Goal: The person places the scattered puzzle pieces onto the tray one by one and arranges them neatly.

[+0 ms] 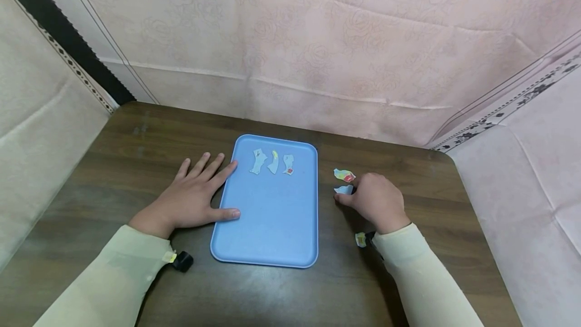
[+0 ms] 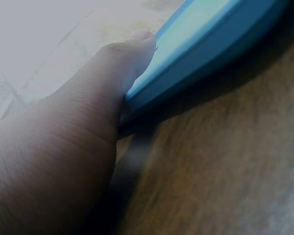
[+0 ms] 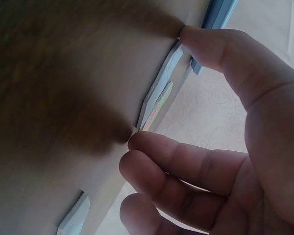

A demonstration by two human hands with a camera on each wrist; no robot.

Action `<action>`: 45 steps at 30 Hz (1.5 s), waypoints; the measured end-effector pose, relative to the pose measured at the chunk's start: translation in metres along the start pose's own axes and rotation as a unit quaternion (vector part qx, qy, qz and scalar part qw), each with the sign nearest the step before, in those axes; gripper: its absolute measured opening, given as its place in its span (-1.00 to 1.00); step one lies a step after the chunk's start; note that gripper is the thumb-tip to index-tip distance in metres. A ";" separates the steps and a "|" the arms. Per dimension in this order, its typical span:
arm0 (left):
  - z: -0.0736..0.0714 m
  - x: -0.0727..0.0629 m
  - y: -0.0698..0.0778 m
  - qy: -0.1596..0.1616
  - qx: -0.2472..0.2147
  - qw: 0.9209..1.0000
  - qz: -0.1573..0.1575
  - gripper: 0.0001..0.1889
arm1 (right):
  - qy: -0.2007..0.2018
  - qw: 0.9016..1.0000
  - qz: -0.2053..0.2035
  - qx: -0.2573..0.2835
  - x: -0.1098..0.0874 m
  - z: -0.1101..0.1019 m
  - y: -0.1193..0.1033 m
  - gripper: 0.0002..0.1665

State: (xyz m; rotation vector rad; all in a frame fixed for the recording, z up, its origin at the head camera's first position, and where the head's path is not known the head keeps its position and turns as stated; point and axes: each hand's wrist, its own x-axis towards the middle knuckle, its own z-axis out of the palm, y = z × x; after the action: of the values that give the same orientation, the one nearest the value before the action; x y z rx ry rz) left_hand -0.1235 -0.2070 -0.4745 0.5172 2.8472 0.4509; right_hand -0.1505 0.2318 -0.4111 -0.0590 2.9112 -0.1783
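Head: my left hand (image 1: 190, 198) spreads on the left edge of the tray (image 1: 268, 221); off its right edge, my right hand (image 1: 378, 202) pinches a pale-blue piece (image 1: 343, 189). Left wrist: thumb (image 2: 112, 63) over the rim (image 2: 206, 61). Right wrist: pickup, I judge; next needs a level lift.

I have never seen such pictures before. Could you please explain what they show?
There is no robot: these are a person's bare hands. The wide picture is taken from the head, the two close ones from the left and right wrists. On the wooden table lies a blue tray with three small pieces on it. The left hand, fingers spread, rests at the tray's left edge. The right hand holds a light blue piece between thumb and finger; a colourful piece lies just beyond it.
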 end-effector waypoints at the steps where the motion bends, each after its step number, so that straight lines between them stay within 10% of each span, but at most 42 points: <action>1: 0.000 0.000 0.000 0.000 0.000 1.000 0.000 0.34 | 0.001 1.000 -0.003 -0.001 0.001 0.000 0.000 -0.30; 45: -0.001 -0.001 0.001 0.002 0.004 1.000 0.001 0.35 | 0.041 0.978 -0.103 0.176 -0.001 -0.030 -0.016 -0.49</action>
State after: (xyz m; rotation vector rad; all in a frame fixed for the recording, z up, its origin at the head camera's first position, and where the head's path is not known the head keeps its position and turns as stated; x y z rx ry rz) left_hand -0.1225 -0.2071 -0.4733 0.5219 2.8544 0.4414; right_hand -0.1562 0.2198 -0.3801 -0.3004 2.8995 -0.7440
